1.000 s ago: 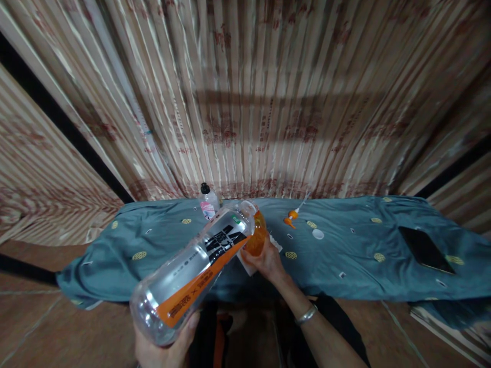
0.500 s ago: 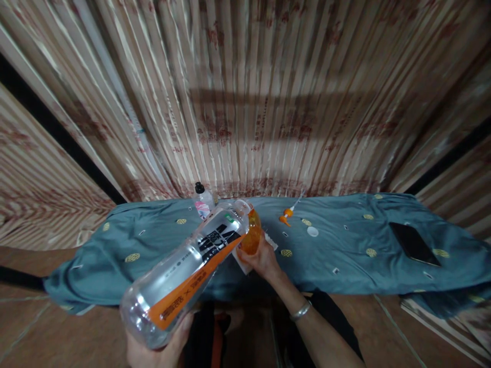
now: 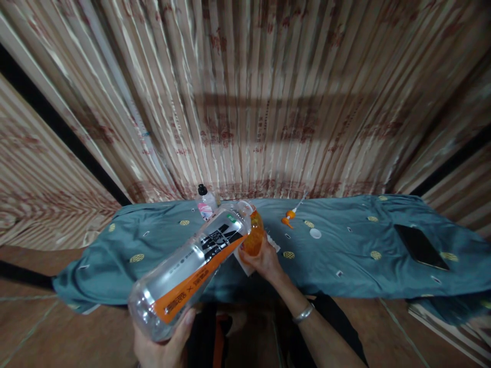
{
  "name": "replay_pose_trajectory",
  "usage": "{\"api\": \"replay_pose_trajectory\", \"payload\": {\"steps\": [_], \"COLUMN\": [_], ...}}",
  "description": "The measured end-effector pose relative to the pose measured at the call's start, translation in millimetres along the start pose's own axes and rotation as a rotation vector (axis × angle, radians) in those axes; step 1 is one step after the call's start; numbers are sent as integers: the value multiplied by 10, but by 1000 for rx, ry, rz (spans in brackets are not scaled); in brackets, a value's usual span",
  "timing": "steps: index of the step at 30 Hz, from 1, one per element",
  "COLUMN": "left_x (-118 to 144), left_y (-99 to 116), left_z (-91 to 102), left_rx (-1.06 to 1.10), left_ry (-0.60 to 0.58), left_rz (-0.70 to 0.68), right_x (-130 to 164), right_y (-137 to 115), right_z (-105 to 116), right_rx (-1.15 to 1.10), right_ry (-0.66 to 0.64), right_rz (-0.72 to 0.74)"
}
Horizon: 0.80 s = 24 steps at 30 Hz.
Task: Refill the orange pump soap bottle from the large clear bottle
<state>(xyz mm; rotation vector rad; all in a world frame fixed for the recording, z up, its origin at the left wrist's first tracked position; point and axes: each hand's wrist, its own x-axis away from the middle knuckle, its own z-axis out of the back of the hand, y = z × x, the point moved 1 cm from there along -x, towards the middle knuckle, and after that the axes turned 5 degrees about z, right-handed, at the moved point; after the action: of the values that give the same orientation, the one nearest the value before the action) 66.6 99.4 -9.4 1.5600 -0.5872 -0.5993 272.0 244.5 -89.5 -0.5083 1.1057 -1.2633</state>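
Hands first: my left hand (image 3: 163, 347) cups the base of a large clear bottle (image 3: 192, 271) with a black and orange label, fingers wrapped round its bottom end at the lower edge of the view, thumb pressed on the side. I hold that bottle tilted, base low and near me, neck raised and pointing away, so its white mouth sits right at the top of a small orange bottle (image 3: 253, 237). My right hand (image 3: 264, 260) grips the orange bottle from below, fingers closed round its lower part, and keeps it roughly upright above the near edge of the worktop (image 3: 345, 266). A silver bracelet (image 3: 303, 314) sits on my right wrist.

Under the right hand lies a white piece of paper or cloth (image 3: 245, 266), part hidden; I cannot tell which it is. The worktop is draped in a blue-grey cloth with small yellow patterns. On it, behind the big bottle, stands a small clear bottle with a black cap (image 3: 205, 202). To the right lie an orange pump nozzle (image 3: 288, 217) with its thin tube, a small white cap (image 3: 315, 233) near it, and, well apart at the far right, a dark phone (image 3: 421, 246). Striped curtains (image 3: 245, 102) hang behind.
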Motion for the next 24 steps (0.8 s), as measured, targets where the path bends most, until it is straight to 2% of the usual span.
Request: {"api": "replay_pose_trajectory", "payload": {"steps": [10,16,24], "left_x": [-76,-87,-68], "left_y": [-78,-100,-107], "left_z": [3,39,7], "left_rx": [83,30,88], "left_ry": [-42,-36,-21], "left_rz": [0,-9,32], "right_x": [-5,-6,-5], "right_y": [-28,-24,-12], "right_z": [12,12,-5], "right_rx": [-9,-4,-12], "right_ry": [-6,2,5], "right_rz": [-4,5,-1]}}
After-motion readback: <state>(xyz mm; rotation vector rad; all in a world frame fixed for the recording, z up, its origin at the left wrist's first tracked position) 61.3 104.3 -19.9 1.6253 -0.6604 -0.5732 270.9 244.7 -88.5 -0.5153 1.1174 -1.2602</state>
